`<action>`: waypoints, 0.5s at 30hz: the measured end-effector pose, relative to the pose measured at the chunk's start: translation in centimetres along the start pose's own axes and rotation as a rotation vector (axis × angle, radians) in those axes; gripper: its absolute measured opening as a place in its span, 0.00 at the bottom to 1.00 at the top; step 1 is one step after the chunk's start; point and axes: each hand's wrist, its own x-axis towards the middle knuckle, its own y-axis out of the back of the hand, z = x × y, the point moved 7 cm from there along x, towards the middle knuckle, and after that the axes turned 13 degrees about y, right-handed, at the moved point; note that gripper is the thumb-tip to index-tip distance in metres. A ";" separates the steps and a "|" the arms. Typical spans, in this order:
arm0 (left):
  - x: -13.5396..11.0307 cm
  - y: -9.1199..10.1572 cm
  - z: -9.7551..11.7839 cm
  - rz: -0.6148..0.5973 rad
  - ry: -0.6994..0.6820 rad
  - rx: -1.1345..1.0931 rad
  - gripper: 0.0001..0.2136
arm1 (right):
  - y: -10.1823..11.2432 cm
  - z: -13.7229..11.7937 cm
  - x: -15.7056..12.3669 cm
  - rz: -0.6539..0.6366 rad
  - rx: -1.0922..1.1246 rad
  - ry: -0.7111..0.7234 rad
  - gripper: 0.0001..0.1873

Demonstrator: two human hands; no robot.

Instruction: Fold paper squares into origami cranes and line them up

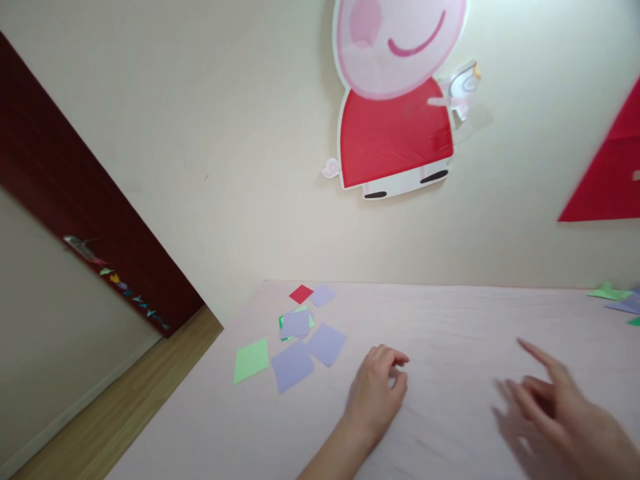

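My left hand (pixel 376 390) rests on the pale pink table (pixel 450 320) with its fingers curled in loosely, and nothing shows in them. My right hand (pixel 555 400) hovers just over the table at the lower right, fingers stretched out and apart, a little blurred, holding nothing. To the left of my left hand lie several loose paper squares: two lilac ones (pixel 293 365) (pixel 326 343), a light green one (pixel 251 360), a small stack with lilac on top of green (pixel 296 323), and farther back a red square (pixel 301 293) and a lilac one (pixel 323 295).
The table stands against a cream wall with a cartoon pig sticker (pixel 397 100) and a red paper shape (pixel 607 173) at the right. More green and lilac paper pieces (pixel 617 298) lie at the far right edge. A dark red door (pixel 75 193) with a handle and wooden floor (pixel 120 407) are at the left.
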 end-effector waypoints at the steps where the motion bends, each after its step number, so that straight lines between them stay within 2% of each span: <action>1: 0.2 1.4 -0.5 0.038 0.002 0.066 0.14 | -2.0 -2.0 -0.3 -0.083 0.083 0.040 0.34; 4: 1.4 6.9 -3.7 0.139 0.088 0.194 0.15 | -5.7 -6.4 -1.4 -0.231 0.198 0.171 0.32; 6: 2.1 10.3 -6.2 0.150 0.132 0.260 0.18 | -6.6 -7.4 -2.0 -0.271 0.233 0.213 0.29; 8: 2.5 13.1 -8.6 0.132 0.163 0.345 0.20 | -6.6 -7.0 -2.1 -0.257 0.263 0.203 0.28; 11: 2.4 15.6 -11.5 0.107 0.219 0.478 0.23 | -6.3 -6.0 -1.8 -0.215 0.285 0.169 0.28; 15: 2.4 16.7 -13.5 0.068 0.280 0.626 0.24 | -6.4 -5.8 -1.6 -0.235 0.278 0.163 0.28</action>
